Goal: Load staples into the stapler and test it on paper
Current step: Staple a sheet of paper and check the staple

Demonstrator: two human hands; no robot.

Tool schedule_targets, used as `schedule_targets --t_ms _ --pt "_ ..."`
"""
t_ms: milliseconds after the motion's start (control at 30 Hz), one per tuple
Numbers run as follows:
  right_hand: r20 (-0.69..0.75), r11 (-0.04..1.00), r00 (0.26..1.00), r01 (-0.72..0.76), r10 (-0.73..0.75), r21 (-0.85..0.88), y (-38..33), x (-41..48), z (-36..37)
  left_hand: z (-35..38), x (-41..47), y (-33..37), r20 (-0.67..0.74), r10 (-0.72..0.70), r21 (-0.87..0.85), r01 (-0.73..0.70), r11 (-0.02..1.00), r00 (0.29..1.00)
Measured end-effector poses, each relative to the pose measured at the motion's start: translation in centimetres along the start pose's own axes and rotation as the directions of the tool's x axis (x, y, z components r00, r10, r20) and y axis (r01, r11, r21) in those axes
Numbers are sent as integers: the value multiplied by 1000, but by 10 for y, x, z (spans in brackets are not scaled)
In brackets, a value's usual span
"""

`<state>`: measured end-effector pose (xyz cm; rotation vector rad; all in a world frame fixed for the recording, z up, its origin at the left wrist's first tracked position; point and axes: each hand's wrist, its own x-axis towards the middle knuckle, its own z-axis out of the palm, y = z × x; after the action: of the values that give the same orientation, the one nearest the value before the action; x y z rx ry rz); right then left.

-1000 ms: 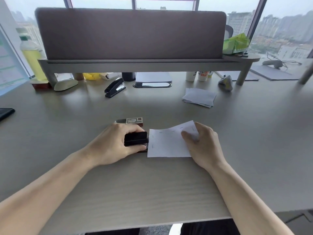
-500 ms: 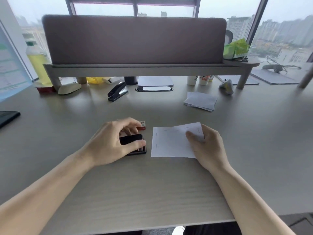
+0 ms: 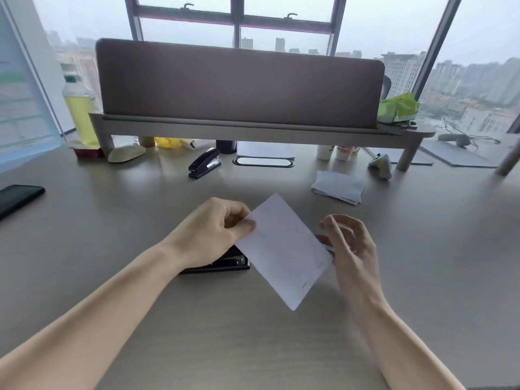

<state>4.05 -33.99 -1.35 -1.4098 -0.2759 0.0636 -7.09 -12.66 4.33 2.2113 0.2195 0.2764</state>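
A white sheet of paper [image 3: 284, 249] is held tilted above the counter [image 3: 253, 339] at the centre of the frame. Its upper left edge is pinched between thumb and fingers of the left hand [image 3: 213, 232], whose grip is pressed together on the sheet. The right hand [image 3: 349, 243] is seen at the paper's right edge with its fingers loosely spread; whether the sheet is actually gripped by it cannot be told. A black stapler [image 3: 222, 263] is lying on the counter just below the left hand, partly hidden by the wrist and the paper. A second black stapler [image 3: 204, 163] is placed further back, in the upper middle of the frame, and a small stack of paper slips [image 3: 339, 187] is lying to the upper right.
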Motion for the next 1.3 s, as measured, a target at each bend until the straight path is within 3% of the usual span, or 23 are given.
schedule_targets --t_ms 100,167,233,400,600,967,1300 --pt "213 995 975 75 -58 -71 -10 -5 7 -10 -9 -3 92 32 167 -47 985 995" --pt "397 975 917 128 -46 -182 -11 -11 16 -11 -12 -3 111 72 315 -104 943 991" --pt "469 941 882 199 -51 -274 -5 -17 26 -7 -17 -4 122 133 408 -172 897 984" --pt "395 935 910 243 -127 -260 14 -27 30 14 -30 -32 -73 409 490 -324 809 910" --pt "349 961 933 172 -87 -219 13 -27 27 35 -32 -48 -339 527 395 -391 831 779" --pt "354 944 918 263 -181 -198 19 -24 25 37 -32 -51 -364 547 343 -437 831 754" --pt "329 943 929 248 -166 -224 20 -23 25 39 -31 -51 -367 530 355 -412 839 764"
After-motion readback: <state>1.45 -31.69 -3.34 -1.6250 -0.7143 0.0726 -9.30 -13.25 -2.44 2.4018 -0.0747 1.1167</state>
